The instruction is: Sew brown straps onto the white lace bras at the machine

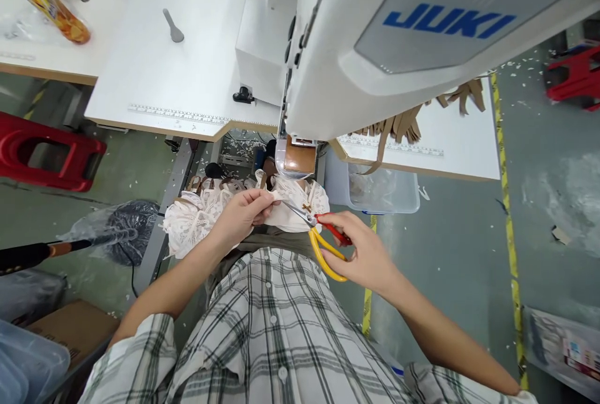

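My left hand point(247, 211) pinches the edge of a white lace garment point(293, 190), which looks like a bra, over my lap. My right hand point(363, 247) is closed round the handles of a pair of scissors point(328, 257), one handle yellow and one red. The scissor blades are parted and point left, with their tips at the cloth beside my left fingertips. More white lace pieces point(192, 222) lie bunched to the left, partly behind my left forearm. A small brown bow sits on the garment near the blades.
A white JUKI sewing machine point(342, 79) stands over the lap. Brown strips point(398, 126) hang over the table's right part. Below them is a clear plastic bin point(389, 191). On the left are a red stool point(47, 151), a bottle point(70, 22) and a grey peg point(173, 27).
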The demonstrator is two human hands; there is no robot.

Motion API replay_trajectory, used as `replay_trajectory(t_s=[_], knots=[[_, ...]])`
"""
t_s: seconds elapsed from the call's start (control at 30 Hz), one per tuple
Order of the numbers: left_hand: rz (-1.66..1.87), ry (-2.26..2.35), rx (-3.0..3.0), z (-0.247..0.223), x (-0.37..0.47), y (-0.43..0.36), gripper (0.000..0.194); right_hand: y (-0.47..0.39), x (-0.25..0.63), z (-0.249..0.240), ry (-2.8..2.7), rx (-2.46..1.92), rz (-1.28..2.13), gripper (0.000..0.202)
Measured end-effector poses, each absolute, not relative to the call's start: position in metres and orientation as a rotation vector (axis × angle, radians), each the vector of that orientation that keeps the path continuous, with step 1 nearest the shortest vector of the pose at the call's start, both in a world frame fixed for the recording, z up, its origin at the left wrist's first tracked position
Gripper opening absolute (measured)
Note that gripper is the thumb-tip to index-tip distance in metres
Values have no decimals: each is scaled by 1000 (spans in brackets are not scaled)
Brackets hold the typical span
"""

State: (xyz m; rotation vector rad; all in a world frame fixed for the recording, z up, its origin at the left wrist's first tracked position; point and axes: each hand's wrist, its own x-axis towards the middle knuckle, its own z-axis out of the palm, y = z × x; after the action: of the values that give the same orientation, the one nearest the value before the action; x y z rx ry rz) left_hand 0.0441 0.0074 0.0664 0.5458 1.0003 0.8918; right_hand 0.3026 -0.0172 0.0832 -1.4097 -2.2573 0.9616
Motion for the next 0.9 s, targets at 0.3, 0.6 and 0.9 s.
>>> replay_trajectory(t_s=[0.3,0.6,0.9], knots=[[903,1210,791,68,45,6,29,-4,275,78,-2225,-1373,1030,44],[950,1307,815,68,47,3,30,-3,282,80,-2233,-1402,1085,35],[1066,1086,498,69,54,6,30,67,354,96,-2180,-1883,491,38]])
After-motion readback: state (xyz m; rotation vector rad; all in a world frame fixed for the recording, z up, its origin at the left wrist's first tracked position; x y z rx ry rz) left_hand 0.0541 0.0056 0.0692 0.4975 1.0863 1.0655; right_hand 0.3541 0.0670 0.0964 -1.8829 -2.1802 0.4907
